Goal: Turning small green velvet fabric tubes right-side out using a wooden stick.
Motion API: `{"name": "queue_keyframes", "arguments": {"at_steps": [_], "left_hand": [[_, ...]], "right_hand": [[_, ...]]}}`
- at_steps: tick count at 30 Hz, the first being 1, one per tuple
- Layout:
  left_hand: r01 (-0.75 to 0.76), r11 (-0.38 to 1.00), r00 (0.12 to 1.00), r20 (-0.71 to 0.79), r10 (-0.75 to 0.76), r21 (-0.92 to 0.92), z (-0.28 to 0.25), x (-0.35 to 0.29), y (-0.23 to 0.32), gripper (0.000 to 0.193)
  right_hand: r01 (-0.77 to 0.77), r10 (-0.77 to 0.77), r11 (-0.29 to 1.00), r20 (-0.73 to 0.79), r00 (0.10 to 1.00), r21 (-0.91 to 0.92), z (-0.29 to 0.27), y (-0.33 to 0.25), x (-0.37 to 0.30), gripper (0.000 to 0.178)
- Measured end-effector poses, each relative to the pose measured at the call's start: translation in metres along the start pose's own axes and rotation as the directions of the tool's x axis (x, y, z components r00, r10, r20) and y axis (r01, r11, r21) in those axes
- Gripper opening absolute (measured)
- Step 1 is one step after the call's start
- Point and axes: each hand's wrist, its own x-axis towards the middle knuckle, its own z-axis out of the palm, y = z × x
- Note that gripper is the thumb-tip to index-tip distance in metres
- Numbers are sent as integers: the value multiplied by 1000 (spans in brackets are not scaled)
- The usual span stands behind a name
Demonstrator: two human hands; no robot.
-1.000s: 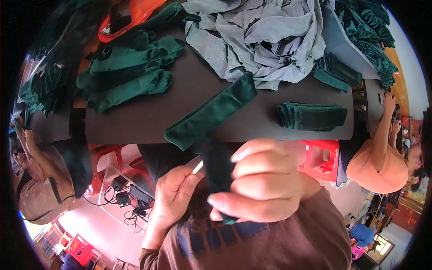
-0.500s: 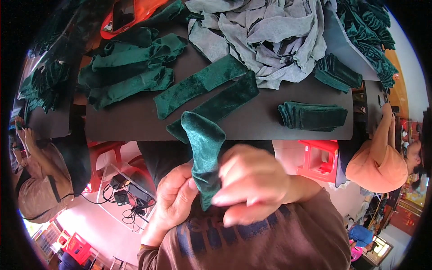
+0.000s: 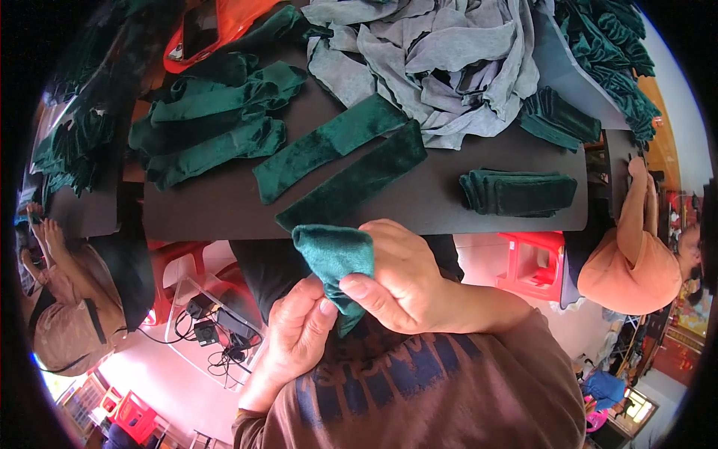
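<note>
A short green velvet tube (image 3: 338, 253), bunched at its lower part, hangs between my hands in front of the table edge. My left hand (image 3: 298, 322) pinches its lower left side between thumb and fingers. From the right, my right hand (image 3: 400, 280) grips it, thumb across the front and fingers behind, where they are partly hidden. Just beyond on the table lie two flat green velvet strips (image 3: 351, 176) (image 3: 329, 146), side by side and slanting up to the right.
The dark table (image 3: 224, 206) also bears loose green velvet pieces (image 3: 217, 112), a heap of grey pieces (image 3: 456, 67), a folded green stack (image 3: 520, 192) and an orange bag (image 3: 243, 19) with a phone. Red stools (image 3: 529, 262) stand below. People sit at both sides.
My right hand, blurred before, has moved up and closed round the velvet tube. The tube's upper end has dropped lower and is more bunched. My left hand keeps its pinch.
</note>
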Motion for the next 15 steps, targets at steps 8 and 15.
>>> {"name": "queue_keyframes", "arguments": {"at_steps": [8,15], "left_hand": [[-4,999,1000,-25,5,44,1,5,4,30],[24,999,999,41,-25,23,4,12,9,26]], "right_hand": [[11,-8,1000,115,993,-22,-6,4,-1,14],[-39,43,997,-67,997,70,-21,-1,12,16]]}}
